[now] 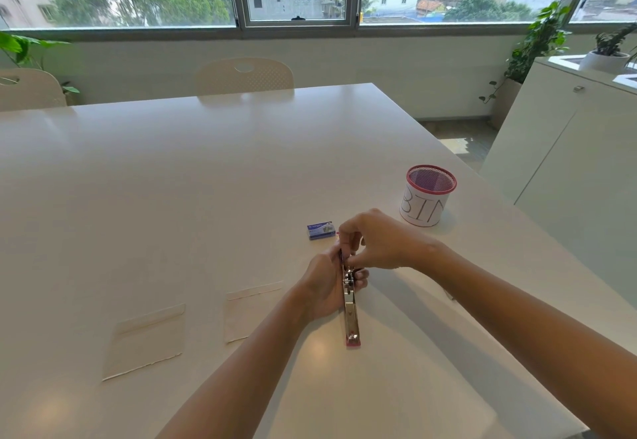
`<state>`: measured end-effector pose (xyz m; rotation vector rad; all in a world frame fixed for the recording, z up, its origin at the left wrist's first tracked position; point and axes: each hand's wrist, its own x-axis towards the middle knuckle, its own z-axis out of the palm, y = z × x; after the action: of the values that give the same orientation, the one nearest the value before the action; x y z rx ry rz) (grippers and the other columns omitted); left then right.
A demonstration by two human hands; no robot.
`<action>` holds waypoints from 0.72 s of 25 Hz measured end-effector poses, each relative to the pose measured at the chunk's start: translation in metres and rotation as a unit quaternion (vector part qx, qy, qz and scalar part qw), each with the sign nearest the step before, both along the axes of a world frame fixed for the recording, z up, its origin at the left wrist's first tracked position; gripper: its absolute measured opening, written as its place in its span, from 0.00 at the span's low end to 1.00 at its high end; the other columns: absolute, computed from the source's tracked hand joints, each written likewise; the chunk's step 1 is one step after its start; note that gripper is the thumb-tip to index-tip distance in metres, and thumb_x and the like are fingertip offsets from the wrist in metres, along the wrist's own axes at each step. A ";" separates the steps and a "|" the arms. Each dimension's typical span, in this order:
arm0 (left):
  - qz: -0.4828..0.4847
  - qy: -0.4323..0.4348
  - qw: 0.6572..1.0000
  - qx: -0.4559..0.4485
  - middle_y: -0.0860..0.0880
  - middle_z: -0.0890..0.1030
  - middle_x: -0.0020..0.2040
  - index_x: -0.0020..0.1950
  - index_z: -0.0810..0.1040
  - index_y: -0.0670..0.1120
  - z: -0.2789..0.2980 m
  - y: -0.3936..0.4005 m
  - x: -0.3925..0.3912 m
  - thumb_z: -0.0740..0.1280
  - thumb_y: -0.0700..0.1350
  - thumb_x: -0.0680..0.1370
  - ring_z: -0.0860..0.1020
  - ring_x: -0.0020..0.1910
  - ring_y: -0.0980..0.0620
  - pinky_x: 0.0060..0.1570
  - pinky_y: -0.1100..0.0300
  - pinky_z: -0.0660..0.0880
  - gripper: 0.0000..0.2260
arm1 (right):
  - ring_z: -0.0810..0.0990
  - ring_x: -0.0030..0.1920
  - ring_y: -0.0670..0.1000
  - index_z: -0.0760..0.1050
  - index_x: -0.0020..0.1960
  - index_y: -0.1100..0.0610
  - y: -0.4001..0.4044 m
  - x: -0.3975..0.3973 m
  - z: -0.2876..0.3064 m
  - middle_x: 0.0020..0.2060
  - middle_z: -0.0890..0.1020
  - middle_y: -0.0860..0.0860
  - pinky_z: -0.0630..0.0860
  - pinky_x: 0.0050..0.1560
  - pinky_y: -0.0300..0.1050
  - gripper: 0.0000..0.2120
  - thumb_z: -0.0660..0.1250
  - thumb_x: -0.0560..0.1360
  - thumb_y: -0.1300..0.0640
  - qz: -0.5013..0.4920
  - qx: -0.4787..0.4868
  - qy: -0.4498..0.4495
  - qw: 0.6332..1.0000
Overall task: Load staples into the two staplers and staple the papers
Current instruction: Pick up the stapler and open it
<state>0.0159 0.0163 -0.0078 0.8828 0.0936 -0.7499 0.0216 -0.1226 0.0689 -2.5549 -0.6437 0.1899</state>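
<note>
A pink stapler (351, 318) is swung open, its metal staple channel pointing toward me just above the table. My left hand (327, 287) grips it at the hinge end. My right hand (375, 242) hovers over the same end with fingertips pinched at the channel; whether they hold staples I cannot tell. A small blue staple box (321, 230) lies on the table just beyond my hands. Two small stacks of white papers (146, 342) (248, 311) lie to the left. Only one stapler shows.
A pink mesh cup (429, 197) wrapped in paper marked "BIN" stands at the right, past the hands. The white table (206, 180) ends at its right edge near white cabinets (568, 162). Chairs (244, 76) stand at the far side.
</note>
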 end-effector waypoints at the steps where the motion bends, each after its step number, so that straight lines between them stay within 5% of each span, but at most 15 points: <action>1: 0.005 -0.002 1.000 0.002 0.46 0.68 0.36 0.44 0.74 0.43 0.001 -0.001 -0.001 0.52 0.50 0.85 0.68 0.32 0.51 0.35 0.60 0.66 0.17 | 0.80 0.39 0.45 0.80 0.40 0.55 -0.002 -0.002 -0.001 0.37 0.82 0.47 0.79 0.42 0.39 0.06 0.75 0.69 0.63 0.006 0.013 0.000 1.000; 6: 0.035 0.003 0.999 0.001 0.47 0.66 0.31 0.41 0.73 0.42 0.004 -0.005 -0.005 0.54 0.55 0.85 0.68 0.30 0.51 0.34 0.59 0.68 0.21 | 0.83 0.41 0.44 0.82 0.49 0.56 -0.020 -0.004 -0.005 0.40 0.84 0.47 0.81 0.46 0.37 0.07 0.75 0.73 0.62 -0.018 0.121 -0.039 0.992; 10: 0.053 -0.014 0.998 0.013 0.48 0.64 0.30 0.46 0.72 0.42 0.006 -0.006 -0.008 0.56 0.53 0.85 0.67 0.29 0.52 0.34 0.59 0.68 0.16 | 0.84 0.40 0.43 0.84 0.47 0.57 -0.058 0.010 0.005 0.41 0.85 0.49 0.81 0.49 0.37 0.05 0.74 0.73 0.64 -0.148 0.163 -0.141 0.965; 14: 0.064 -0.016 0.998 0.023 0.46 0.68 0.32 0.49 0.74 0.39 0.011 -0.005 -0.011 0.54 0.48 0.86 0.70 0.32 0.50 0.39 0.58 0.72 0.16 | 0.81 0.37 0.37 0.83 0.45 0.54 -0.104 0.024 0.016 0.41 0.84 0.49 0.75 0.43 0.25 0.05 0.74 0.73 0.63 -0.303 0.161 -0.209 0.916; 18: 0.067 -0.013 0.998 0.014 0.43 0.75 0.36 0.47 0.77 0.37 0.014 -0.007 -0.013 0.52 0.48 0.86 0.78 0.38 0.46 0.47 0.53 0.81 0.20 | 0.82 0.42 0.51 0.83 0.52 0.62 -0.129 0.035 0.016 0.46 0.86 0.58 0.77 0.49 0.39 0.07 0.73 0.75 0.62 -0.356 0.098 -0.216 0.904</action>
<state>0.0026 0.0094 0.0063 0.9041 0.1393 -0.6132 0.0567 -0.2515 0.0847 -2.4605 0.1593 -0.6698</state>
